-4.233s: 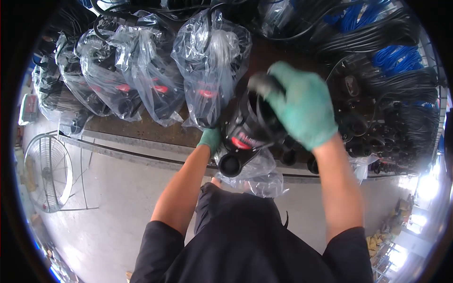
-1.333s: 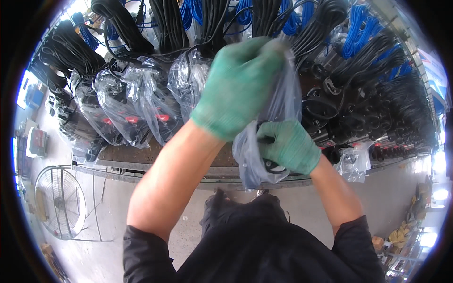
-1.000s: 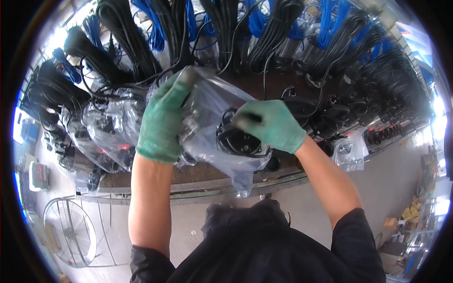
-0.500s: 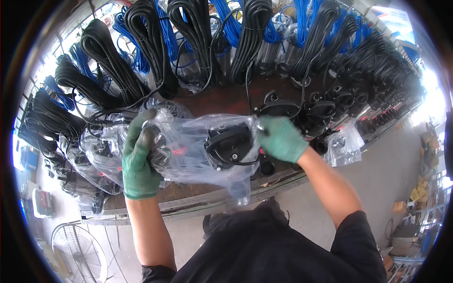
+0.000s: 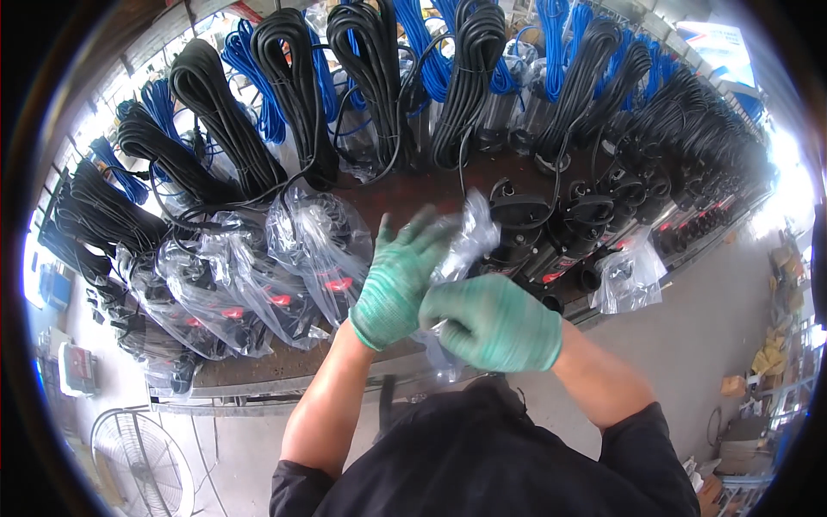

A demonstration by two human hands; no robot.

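My left hand (image 5: 398,284), in a green knit glove, is open with its fingers spread above the middle of the workbench. Just right of it, my right hand (image 5: 495,323), gloved the same way, curls closed on a crumpled clear plastic bag (image 5: 475,231). Part of that bag sticks up beyond the hands and part hangs below, blurred by motion. Left of my left hand lies a bagged black pump (image 5: 323,241) with a red patch, at the end of a row of others in clear bags. Beyond my right hand stand bare black pumps (image 5: 515,215) with carrying handles.
Coiled black cables (image 5: 370,86) and blue cords (image 5: 422,52) line the far side of the workbench (image 5: 258,372). Another clear bag (image 5: 627,276) lies at the right front edge. A floor fan (image 5: 142,465) stands at lower left.
The pump held in its bag between my hands now lies at the left, released. Both hands have come together near the middle, the left moving right and opening, the right closing on another bag.
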